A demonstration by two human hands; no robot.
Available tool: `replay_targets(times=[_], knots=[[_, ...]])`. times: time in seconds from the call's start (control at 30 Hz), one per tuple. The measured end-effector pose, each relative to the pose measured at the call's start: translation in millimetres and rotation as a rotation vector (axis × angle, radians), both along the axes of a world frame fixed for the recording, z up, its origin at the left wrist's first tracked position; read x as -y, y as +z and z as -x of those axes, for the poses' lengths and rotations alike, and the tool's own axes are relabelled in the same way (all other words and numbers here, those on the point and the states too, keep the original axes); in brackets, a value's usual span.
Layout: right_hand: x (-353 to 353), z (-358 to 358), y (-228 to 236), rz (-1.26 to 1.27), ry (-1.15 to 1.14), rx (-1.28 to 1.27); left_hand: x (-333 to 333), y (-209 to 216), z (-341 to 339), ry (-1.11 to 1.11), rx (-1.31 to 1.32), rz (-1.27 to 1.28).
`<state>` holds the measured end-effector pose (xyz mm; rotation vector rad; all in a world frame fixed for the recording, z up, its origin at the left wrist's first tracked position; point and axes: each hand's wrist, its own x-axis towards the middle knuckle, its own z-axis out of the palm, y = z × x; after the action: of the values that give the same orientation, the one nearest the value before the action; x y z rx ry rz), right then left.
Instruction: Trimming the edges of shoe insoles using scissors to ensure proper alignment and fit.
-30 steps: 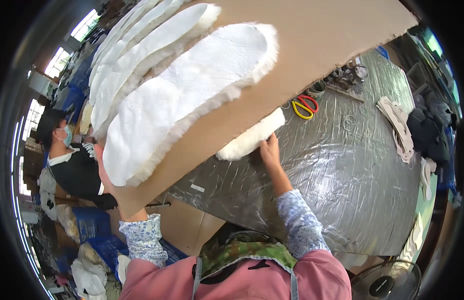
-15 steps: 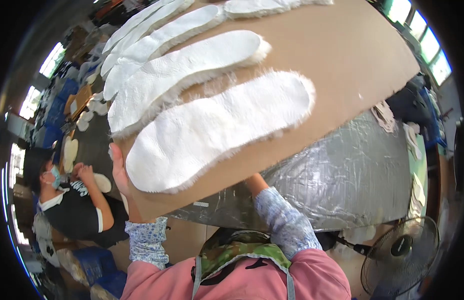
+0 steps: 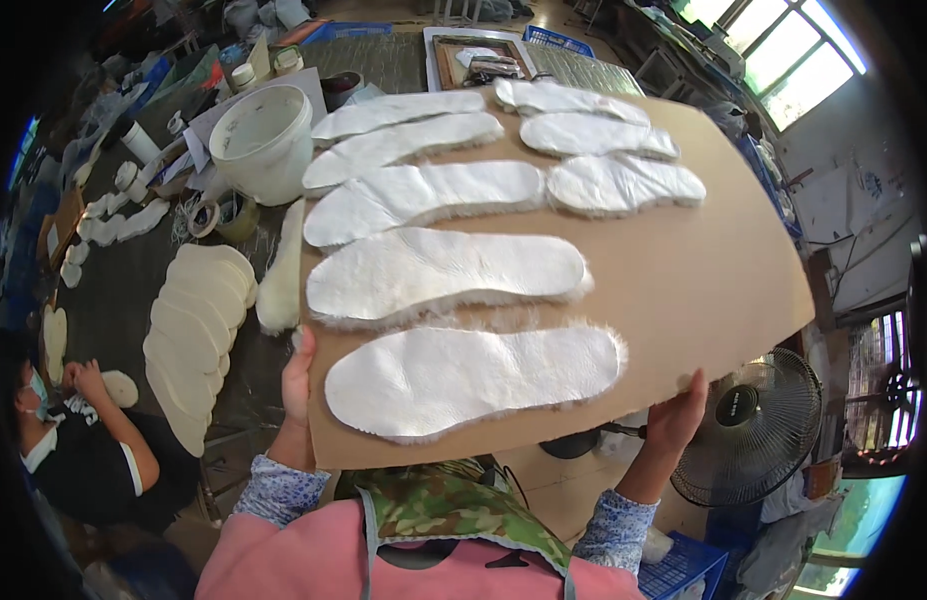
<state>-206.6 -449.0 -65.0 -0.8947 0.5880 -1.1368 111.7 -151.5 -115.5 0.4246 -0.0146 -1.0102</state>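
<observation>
sitting at the far left, a co-worker in a black shirt (image 3: 93,455) is being seen low beside the table, hands on a small pale sole piece. just to the right, a fanned stack of cream insoles (image 3: 195,335) is lying on the dark worktable (image 3: 123,300), with a white plastic bucket (image 3: 263,140) and a roll of tape (image 3: 205,217) standing behind it.

the cardboard sheet (image 3: 723,290) is being held up in front of the body, level and well above the table. its near left edge is being gripped by the left hand (image 3: 298,385), thumb on top and fingers closed underneath. fleece-edged white insoles (image 3: 473,380) are lying flat on the sheet, five long ones in a column towards the left and three shorter ones at the far right of the row; the right part of the board is bare. the near right corner is being clamped by the right hand (image 3: 678,415), fingers curled over the edge.

beyond that hand, a black floor fan (image 3: 753,425) is standing on the floor.

as a judgement, the loading appears done and the board is being carried; setting it down appears to be left.
</observation>
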Motion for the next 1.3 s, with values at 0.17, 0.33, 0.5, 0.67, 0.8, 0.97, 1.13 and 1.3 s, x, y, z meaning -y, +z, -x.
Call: replay_targets(times=[0.17,0.33,0.5,0.67,0.8,0.97,1.13,1.3], knots=[[-13.1,42.1,-11.0,0.008,-0.076,-0.177,-13.5,-36.3,55.8,-0.004,-0.053,-0.097],[-13.9,77.7,30.1,-0.006,-0.067,-0.307,-19.3,-31.5,110.9,-0.039,-0.090,-0.193],[38.2,59.0,9.0,-0.072,0.120,-0.335,-3.7,-4.7,91.2,-0.112,-0.115,-0.327],[39.0,85.6,10.7,-0.128,0.191,-0.249,-22.4,-2.7,110.7,-0.155,-0.120,-0.249],[19.4,110.1,21.2,-0.095,0.103,-0.298,-19.3,9.5,154.1,-0.081,-0.300,-0.289],[42.9,114.5,33.6,0.002,0.036,-0.459,-29.6,21.6,151.2,-0.205,-0.271,-0.227],[5.1,132.9,100.8,0.080,-0.052,-0.527,-67.0,62.9,186.2,-0.290,-0.328,-0.074],[-18.0,144.3,153.6,0.131,-0.076,-0.590,-108.1,101.3,196.3,-0.442,-0.418,0.046]])
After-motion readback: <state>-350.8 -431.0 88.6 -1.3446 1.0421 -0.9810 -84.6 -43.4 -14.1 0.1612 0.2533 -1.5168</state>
